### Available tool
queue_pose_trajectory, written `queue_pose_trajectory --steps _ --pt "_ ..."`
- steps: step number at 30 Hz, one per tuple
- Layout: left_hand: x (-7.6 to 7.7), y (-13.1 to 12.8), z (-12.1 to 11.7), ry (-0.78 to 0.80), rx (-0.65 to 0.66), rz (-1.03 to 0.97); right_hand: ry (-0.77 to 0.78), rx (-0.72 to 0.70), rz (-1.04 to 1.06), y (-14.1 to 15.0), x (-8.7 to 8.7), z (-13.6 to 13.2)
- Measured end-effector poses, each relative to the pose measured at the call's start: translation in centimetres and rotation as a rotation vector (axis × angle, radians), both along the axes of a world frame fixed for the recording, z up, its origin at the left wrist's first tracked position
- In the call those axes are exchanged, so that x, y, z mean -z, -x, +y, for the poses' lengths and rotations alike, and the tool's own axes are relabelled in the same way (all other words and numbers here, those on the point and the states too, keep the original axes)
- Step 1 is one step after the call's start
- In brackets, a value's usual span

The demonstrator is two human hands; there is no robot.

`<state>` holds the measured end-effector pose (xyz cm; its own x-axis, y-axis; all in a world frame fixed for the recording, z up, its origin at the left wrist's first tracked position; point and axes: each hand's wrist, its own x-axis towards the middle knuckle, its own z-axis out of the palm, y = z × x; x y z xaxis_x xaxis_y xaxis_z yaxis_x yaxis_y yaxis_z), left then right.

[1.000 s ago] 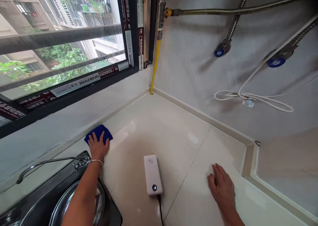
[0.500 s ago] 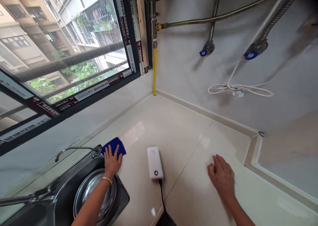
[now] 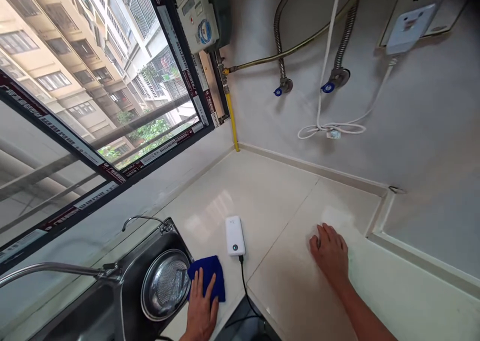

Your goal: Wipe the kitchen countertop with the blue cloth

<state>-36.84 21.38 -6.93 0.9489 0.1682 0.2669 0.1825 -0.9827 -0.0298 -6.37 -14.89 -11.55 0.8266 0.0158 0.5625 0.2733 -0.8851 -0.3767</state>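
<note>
My left hand (image 3: 200,306) lies flat on a folded blue cloth (image 3: 212,276), pressing it to the pale stone countertop (image 3: 273,201) beside the sink's edge. A white power bank (image 3: 235,236) stands between my hands, with a black cable (image 3: 245,286) running from its near end. My right hand (image 3: 330,253) rests palm down on the counter, fingers apart and holding nothing. A faint pale smear (image 3: 335,216) shows just beyond its fingertips.
A steel sink (image 3: 150,261) with a round mesh strainer (image 3: 165,284) and a curved faucet (image 3: 52,270) sits at lower left. A window runs along the left. On the wall are a yellow gas pipe (image 3: 231,121), braided hoses with blue valves, and a white cord (image 3: 330,129).
My left hand and the blue cloth have slid toward me, from the window edge to beside the strainer. My right hand has barely moved. The view has tilted, showing more wall.
</note>
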Motion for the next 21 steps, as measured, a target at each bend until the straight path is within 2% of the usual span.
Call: queue_pose_trajectory --steps 2,6,10,12,15,18,21 --pt "-0.2 0.3 0.0 -0.022 0.013 0.011 -0.006 0.001 0.001 -0.1 0.1 0.1" --pt "-0.6 -0.5 1.8 -0.051 0.08 0.014 -0.014 -0.024 -0.015 -0.5 0.5 0.1" --pt "-0.4 -2.1 3.1 -0.079 0.169 -0.02 -0.031 -0.097 -0.032 -0.8 1.4 -0.7" --pt "0.0 -3.3 3.1 -0.093 0.161 -0.06 -0.04 -0.166 -0.028 -0.2 1.9 -1.6" --pt "0.4 -5.7 3.0 -0.088 0.107 -0.129 -0.045 -0.244 0.006 2.5 2.2 -3.2" --pt "0.5 -8.3 3.5 -0.036 0.05 -0.162 -0.017 -0.284 0.031 7.3 1.9 -4.5" --pt "0.5 -10.6 4.8 0.001 0.053 -0.168 0.043 -0.294 0.038 12.5 2.0 -5.6"
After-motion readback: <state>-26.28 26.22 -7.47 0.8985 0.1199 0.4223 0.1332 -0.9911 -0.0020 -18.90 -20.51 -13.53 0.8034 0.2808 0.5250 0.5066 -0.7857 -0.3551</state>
